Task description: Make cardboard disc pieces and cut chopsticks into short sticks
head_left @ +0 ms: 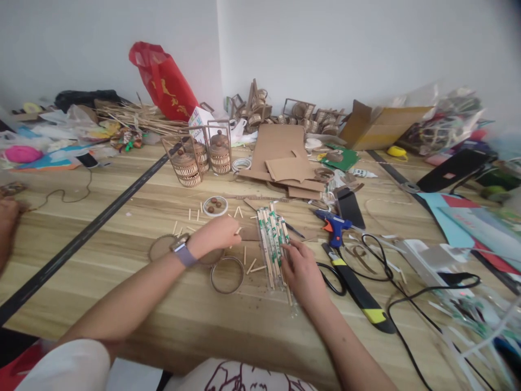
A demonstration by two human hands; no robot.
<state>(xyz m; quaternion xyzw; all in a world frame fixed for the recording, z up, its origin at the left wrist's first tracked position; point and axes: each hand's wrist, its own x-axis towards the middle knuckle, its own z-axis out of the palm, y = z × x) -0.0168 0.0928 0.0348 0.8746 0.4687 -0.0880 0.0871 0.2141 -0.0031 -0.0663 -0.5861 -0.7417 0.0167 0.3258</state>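
My left hand [218, 232] rests on the wooden table [122, 239], fingers pinched together around a small stick piece that I can barely make out. A watch sits on that wrist. My right hand [300, 269] lies on a bundle of wrapped chopsticks [272, 239], fingers curled on its lower end. A cardboard ring [227, 275] lies between my hands, and a flat cardboard disc [161, 247] is partly under my left wrist. Short cut stick pieces [248, 255] are scattered around.
A small dish of brown beads [215, 205] sits beyond my left hand. A blue glue gun [334, 225], a black-and-yellow knife [360, 293], scissors and black cables lie to the right. Small wooden cages [201, 157], cardboard sheets [285, 163] and a red bag [166, 81] stand behind. Another person's hand [8, 222] is at far left.
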